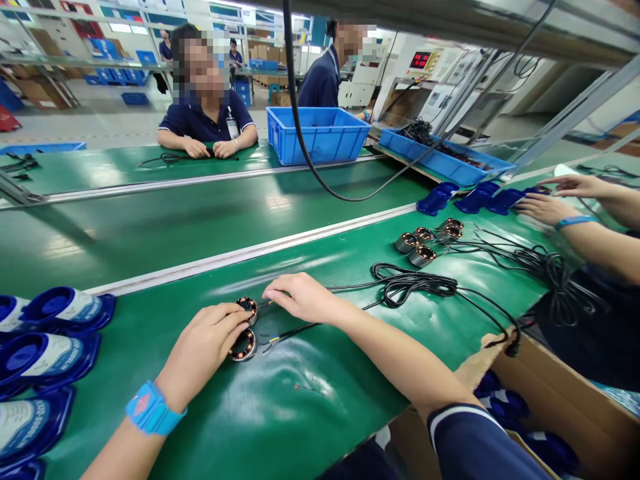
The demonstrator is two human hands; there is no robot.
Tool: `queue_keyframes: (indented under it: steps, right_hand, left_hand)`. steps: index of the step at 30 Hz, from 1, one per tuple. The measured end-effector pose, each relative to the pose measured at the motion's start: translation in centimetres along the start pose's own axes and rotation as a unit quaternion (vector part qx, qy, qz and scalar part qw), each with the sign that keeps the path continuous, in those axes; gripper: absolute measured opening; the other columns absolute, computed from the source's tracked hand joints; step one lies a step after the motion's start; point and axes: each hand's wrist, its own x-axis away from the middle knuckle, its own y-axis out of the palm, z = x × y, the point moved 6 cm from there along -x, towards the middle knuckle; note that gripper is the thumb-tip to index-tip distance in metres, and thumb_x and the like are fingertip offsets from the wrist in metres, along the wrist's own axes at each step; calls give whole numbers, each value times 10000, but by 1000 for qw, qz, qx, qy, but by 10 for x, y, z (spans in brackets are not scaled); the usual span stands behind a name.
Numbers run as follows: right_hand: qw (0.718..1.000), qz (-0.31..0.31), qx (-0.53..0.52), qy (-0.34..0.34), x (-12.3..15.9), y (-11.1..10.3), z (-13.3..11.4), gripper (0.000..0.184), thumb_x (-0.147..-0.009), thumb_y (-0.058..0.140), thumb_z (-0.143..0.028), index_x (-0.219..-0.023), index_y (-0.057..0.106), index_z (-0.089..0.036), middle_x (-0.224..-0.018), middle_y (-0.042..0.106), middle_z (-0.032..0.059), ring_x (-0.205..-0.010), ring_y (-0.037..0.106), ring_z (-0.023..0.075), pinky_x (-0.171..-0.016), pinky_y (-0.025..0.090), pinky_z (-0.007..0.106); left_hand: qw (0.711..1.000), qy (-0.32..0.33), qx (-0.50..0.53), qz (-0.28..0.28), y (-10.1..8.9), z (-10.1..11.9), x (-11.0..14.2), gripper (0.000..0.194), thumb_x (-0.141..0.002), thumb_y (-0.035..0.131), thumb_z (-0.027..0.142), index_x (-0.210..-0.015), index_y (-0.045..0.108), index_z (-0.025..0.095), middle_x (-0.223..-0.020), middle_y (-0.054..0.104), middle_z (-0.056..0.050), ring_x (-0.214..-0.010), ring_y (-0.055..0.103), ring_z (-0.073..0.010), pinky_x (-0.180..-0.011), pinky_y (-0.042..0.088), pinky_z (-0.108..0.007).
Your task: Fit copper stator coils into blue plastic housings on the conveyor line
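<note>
My left hand (213,333), with a blue strap at its wrist, curls its fingers round the upper motor stator (249,308), a metal ring with copper windings. Just below it, a second stator (243,347) lies flat on the green mat, close to the same fingers. My right hand (303,297) is pinched over the thin lead wires (269,303) on the right side of the upper stator; its fingertips partly hide them. Bared coloured wire ends (273,341) of a black cable show beside the lower stator. A looped black cable (420,283) stretches to the right.
Blue labelled housings (63,310) stand at the left edge. Several more stators (423,255) with cables lie to the right, near a co-worker's hands (545,208). A cardboard box (565,380) stands at lower right. A blue bin (320,137) and a seated person (207,123) are across the line.
</note>
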Motion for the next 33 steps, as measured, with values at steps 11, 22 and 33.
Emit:
queue_keyframes:
  steps: [11, 22, 33]
  right_hand:
    - [881, -52, -406, 235, -4, 47, 51, 167, -941, 584, -246, -834, 639, -131, -686, 643, -4, -509, 417, 68, -496, 288, 193]
    - [826, -53, -489, 276, 1, 62, 59, 145, -869, 587, -288, -884, 598, -145, -788, 688, 38, -461, 287, 44, -461, 165, 188]
    - [945, -64, -314, 60, 8, 4, 32, 335, -871, 758, -503, -995, 699, -197, -1222, 668, 82, -1188, 585, 227, -1039, 418, 376]
  left_hand:
    - [992, 4, 22, -124, 18, -9, -8, 423, -954, 436, 88, -1104, 740, 340, -1214, 676, -15, -1034, 651, -190, -850, 514, -336]
    - [988, -22, 54, -141, 21, -10, -7, 381, -985, 414, 118, -1099, 717, 317, -1205, 665, -22, -1033, 638, -192, -843, 485, -356]
    - [986, -82, 72, -123, -15, -19, 2, 215, -1016, 512, 421, -1112, 663, 302, -1271, 597, -35, -1150, 580, -209, -981, 483, -381]
